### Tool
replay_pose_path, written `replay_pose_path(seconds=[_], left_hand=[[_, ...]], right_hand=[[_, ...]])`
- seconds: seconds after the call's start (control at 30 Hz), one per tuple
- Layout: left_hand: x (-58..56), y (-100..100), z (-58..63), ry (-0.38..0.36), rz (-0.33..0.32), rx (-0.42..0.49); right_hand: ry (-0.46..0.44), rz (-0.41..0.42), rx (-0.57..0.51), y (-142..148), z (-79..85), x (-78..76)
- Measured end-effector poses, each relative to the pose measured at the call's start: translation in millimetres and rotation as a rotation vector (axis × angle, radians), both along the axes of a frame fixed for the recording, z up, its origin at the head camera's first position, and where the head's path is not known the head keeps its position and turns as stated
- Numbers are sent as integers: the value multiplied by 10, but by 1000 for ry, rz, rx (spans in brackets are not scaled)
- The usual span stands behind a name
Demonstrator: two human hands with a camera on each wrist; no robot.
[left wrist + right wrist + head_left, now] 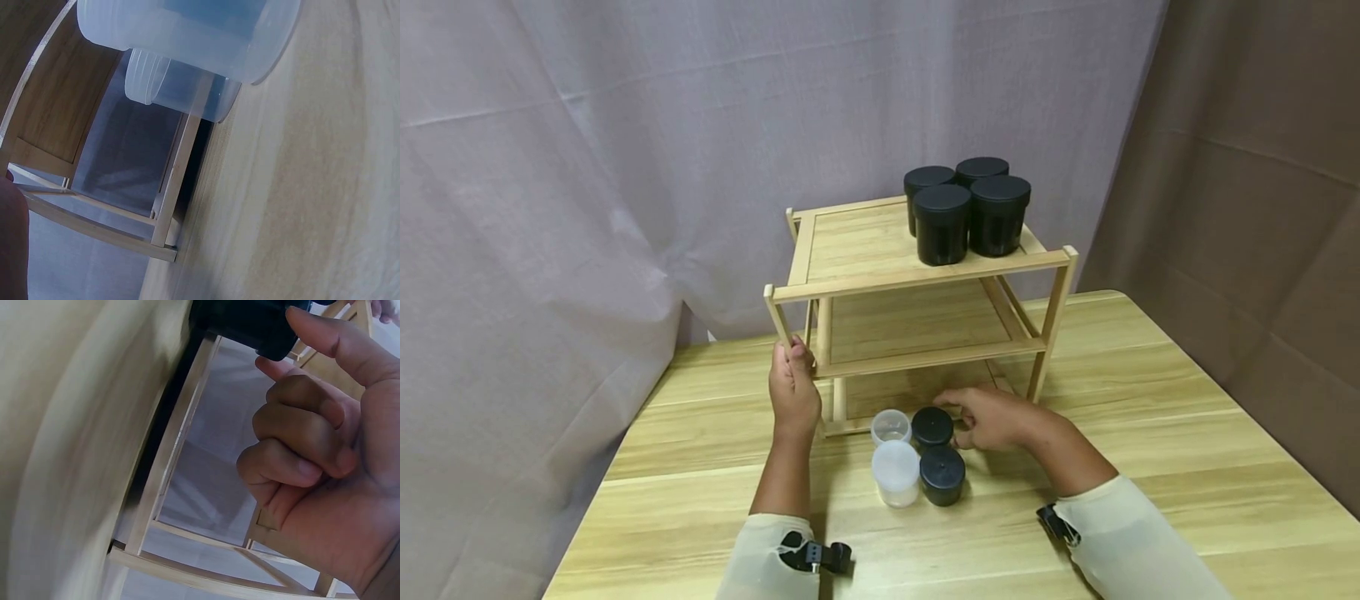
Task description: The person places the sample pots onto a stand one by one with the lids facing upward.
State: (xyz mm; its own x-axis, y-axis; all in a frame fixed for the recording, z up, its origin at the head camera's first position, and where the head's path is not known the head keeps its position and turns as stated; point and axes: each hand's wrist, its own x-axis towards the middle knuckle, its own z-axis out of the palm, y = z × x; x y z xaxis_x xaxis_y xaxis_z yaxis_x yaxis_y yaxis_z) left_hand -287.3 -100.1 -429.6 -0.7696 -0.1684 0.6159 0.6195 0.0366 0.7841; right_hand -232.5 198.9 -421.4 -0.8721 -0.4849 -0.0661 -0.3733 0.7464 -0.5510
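My left hand [793,392] grips the left front post of a light wooden tiered shelf [880,360]. At the shelf's front foot, my right hand [992,417] has its thumb and index finger about the farther black lidded jar [932,426]; its other fingers are curled [294,434]. A second black jar [942,475] stands just nearer. Left of these are two translucent plastic jars: the nearer one [896,473] has a whitish lid, and the farther one [891,427] stands close to the shelf's lowest rail. Whether the gripped jar touches the tabletop is hard to see.
Several larger black lidded jars [942,225] stand grouped on the right part of the shelf's top tier. The wooden table [700,467] ends at a grey curtain [625,167] behind and a brown one [1247,208] on the right.
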Motion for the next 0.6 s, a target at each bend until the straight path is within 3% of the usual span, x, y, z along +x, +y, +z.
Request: replay_pose_path(seconds=[0.6], left_hand=[[-31, -4, -28, 3, 23, 3]], right_hand=[[-62, 54, -91, -10, -60, -31]])
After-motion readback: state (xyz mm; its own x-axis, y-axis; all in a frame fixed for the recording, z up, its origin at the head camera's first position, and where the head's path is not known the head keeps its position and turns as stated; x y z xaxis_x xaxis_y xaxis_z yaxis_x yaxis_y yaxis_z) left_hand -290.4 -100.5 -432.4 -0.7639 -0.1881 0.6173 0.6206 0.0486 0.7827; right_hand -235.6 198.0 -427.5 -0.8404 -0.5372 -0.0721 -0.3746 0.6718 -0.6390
